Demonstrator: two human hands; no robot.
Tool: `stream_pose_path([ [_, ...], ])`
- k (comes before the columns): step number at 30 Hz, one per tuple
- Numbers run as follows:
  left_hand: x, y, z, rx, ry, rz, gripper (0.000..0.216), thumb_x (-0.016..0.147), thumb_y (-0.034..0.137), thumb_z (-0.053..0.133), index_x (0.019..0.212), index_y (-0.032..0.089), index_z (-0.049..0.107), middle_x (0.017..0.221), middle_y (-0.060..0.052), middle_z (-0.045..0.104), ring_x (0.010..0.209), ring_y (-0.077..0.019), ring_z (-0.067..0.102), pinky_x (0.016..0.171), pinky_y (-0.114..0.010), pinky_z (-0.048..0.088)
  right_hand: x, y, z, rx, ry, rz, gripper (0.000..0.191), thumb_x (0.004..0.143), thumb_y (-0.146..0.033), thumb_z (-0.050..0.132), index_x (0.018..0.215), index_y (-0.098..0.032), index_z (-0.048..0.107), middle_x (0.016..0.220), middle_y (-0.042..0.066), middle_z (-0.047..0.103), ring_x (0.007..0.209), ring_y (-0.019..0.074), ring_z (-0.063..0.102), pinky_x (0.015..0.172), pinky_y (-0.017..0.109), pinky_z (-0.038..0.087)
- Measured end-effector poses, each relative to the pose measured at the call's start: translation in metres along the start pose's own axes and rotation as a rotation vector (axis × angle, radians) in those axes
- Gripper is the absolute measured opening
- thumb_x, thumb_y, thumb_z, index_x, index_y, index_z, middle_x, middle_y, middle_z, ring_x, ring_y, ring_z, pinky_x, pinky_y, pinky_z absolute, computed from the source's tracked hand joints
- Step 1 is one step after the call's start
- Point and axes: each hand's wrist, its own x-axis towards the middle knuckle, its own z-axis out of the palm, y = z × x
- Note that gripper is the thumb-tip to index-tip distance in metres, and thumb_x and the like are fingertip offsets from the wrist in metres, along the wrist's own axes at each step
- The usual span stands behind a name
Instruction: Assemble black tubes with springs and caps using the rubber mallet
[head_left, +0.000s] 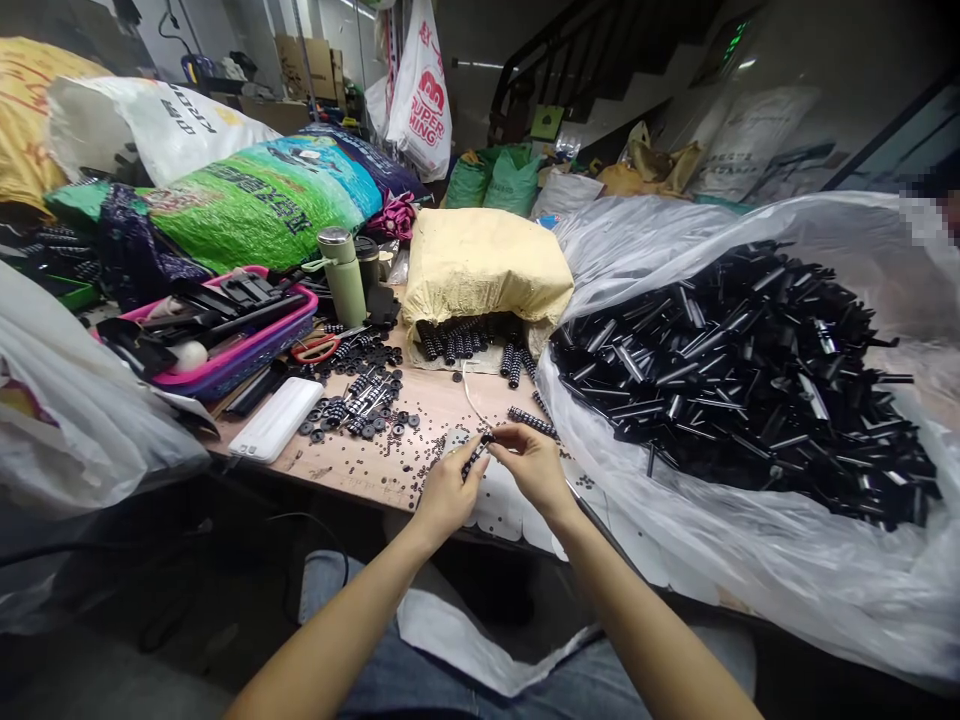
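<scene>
Close together over the front edge of the table point(352, 478), both hands work on one small black roller with pale dots point(474, 462). My left hand point(447, 490) wraps its fingers round the body of the roller. At the roller's upper end, my right hand point(534, 468) pinches with thumb and fingertips; whatever small part lies between them is hidden. A thin pale cord point(470, 393) runs down the table to just behind the fingers. Tiny black rings lie scattered around the hands. Another dotted roller point(531, 421) rests just beyond my right hand.
A large clear plastic bag point(600, 440) of black tubular parts point(720, 370) fills the right. Behind the hands, a yellow sack point(487, 260) spills rollers. Leftward are black discs point(367, 425), red-handled scissors point(315, 348), a white power bank point(277, 420), a green flask point(342, 280) and a pink-rimmed basket point(225, 375).
</scene>
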Motion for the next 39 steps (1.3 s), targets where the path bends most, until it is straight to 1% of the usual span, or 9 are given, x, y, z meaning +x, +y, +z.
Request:
stream_pose_path([
  [5, 0.000, -0.004, -0.002, -0.039, -0.004, -0.010, 0.040, 0.085, 0.035, 0.040, 0.122, 0.020, 0.047, 0.122, -0.007, 0.052, 0.113, -0.0193, 0.047, 0.096, -0.035, 0.037, -0.012, -0.001, 0.003, -0.167, 0.007, -0.256, 0.016, 0.073, -0.021, 0.054, 0.087, -0.019, 0.063, 0.087, 0.005, 0.067, 0.081, 0.0170, 0.063, 0.076, 0.031, 0.051],
  [8, 0.003, -0.006, -0.007, -0.111, 0.059, -0.028, 0.040, 0.085, 0.033, 0.040, 0.123, 0.020, 0.045, 0.124, -0.008, 0.050, 0.115, -0.0195, 0.044, 0.097, -0.035, 0.035, -0.005, -0.002, 0.005, -0.289, -0.121, -0.415, 0.019, 0.076, -0.019, 0.050, 0.090, -0.021, 0.063, 0.099, 0.004, 0.065, 0.094, 0.0157, 0.059, 0.085, 0.030, 0.047],
  [11, 0.004, -0.006, -0.013, -0.200, 0.114, -0.087, 0.037, 0.085, 0.035, 0.040, 0.117, 0.019, 0.049, 0.111, -0.008, 0.058, 0.101, -0.0185, 0.054, 0.088, -0.033, 0.042, 0.030, -0.002, 0.015, -0.524, -0.204, -0.352, 0.022, 0.082, -0.023, 0.044, 0.098, -0.020, 0.060, 0.113, 0.003, 0.059, 0.104, 0.0133, 0.053, 0.090, 0.027, 0.042],
  [13, 0.003, -0.006, -0.015, -0.251, 0.140, -0.136, 0.035, 0.085, 0.038, 0.040, 0.112, 0.018, 0.051, 0.097, -0.007, 0.062, 0.083, -0.0160, 0.060, 0.077, -0.029, 0.046, 0.064, 0.000, 0.028, -0.684, -0.158, -0.267, 0.026, 0.086, -0.023, 0.038, 0.103, -0.018, 0.057, 0.115, 0.006, 0.057, 0.106, 0.0149, 0.050, 0.091, 0.029, 0.039],
  [16, 0.000, -0.006, -0.018, -0.294, 0.171, -0.172, 0.035, 0.083, 0.040, 0.042, 0.107, 0.017, 0.052, 0.082, -0.004, 0.061, 0.065, -0.0123, 0.058, 0.065, -0.026, 0.046, 0.108, 0.005, 0.051, -0.748, -0.132, -0.228, 0.024, 0.084, -0.018, 0.038, 0.093, -0.013, 0.060, 0.103, 0.012, 0.061, 0.102, 0.0217, 0.050, 0.088, 0.036, 0.037],
  [19, -0.002, -0.009, -0.023, -0.284, 0.202, -0.171, 0.034, 0.082, 0.041, 0.043, 0.104, 0.017, 0.052, 0.076, -0.002, 0.059, 0.058, -0.0111, 0.056, 0.060, -0.024, 0.045, 0.127, 0.015, 0.067, -0.767, -0.140, -0.196, 0.019, 0.079, -0.012, 0.042, 0.078, -0.012, 0.062, 0.090, 0.015, 0.064, 0.097, 0.0250, 0.050, 0.086, 0.039, 0.035],
  [25, 0.005, -0.014, -0.031, -0.193, 0.261, -0.127, 0.028, 0.082, 0.038, 0.046, 0.099, 0.018, 0.055, 0.086, -0.004, 0.062, 0.081, -0.0163, 0.059, 0.075, -0.028, 0.045, 0.110, 0.034, 0.058, -0.592, -0.148, -0.098, 0.014, 0.075, -0.014, 0.047, 0.077, -0.014, 0.060, 0.087, 0.012, 0.063, 0.093, 0.0227, 0.050, 0.084, 0.037, 0.036],
  [32, 0.009, -0.009, -0.022, -0.085, 0.129, -0.037, 0.036, 0.084, 0.034, 0.043, 0.115, 0.020, 0.052, 0.116, -0.007, 0.056, 0.110, -0.0190, 0.049, 0.094, -0.034, 0.039, 0.051, 0.032, 0.022, -0.058, -0.198, 0.106, 0.029, 0.071, -0.037, 0.056, 0.088, -0.014, 0.060, 0.078, 0.005, 0.064, 0.067, 0.0138, 0.059, 0.064, 0.029, 0.048],
  [39, 0.004, 0.006, -0.003, 0.011, -0.003, 0.038, 0.038, 0.084, 0.034, 0.042, 0.119, 0.021, 0.050, 0.118, -0.006, 0.055, 0.110, -0.0187, 0.050, 0.094, -0.034, 0.040, 0.006, 0.030, -0.002, 0.328, -0.178, 0.251, 0.026, 0.068, -0.042, 0.059, 0.077, -0.018, 0.063, 0.069, 0.003, 0.064, 0.060, 0.0115, 0.059, 0.060, 0.026, 0.051],
])
